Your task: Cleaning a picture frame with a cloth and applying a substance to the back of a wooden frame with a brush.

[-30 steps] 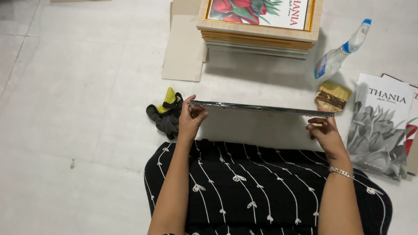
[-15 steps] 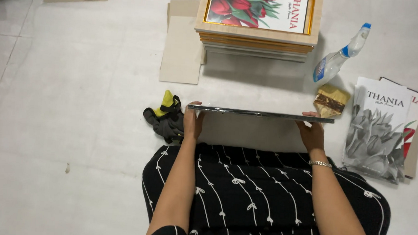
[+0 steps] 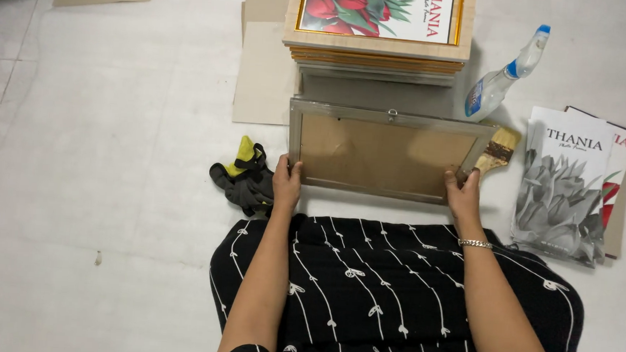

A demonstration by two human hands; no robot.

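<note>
We see the pale tiled floor point(image 3: 98, 186) bearing a far stack of framed flower prints point(image 3: 381, 37). Near it we hold the silver rectangular picture frame with brown backing board point(image 3: 389, 153), back facing up. Our left hand point(image 3: 286, 184) grips its near-left corner; our right hand point(image 3: 463, 194) grips its near-right corner. Dark work gloves point(image 3: 245, 179) lie left; a wooden paintbrush point(image 3: 498, 151) lies right.

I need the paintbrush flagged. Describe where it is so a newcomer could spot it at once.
Start at the picture frame held with its brown back up by the left hand and right hand. The paintbrush lies past its right corner, below the spray bottle: the only thing with tan bristles.
</note>
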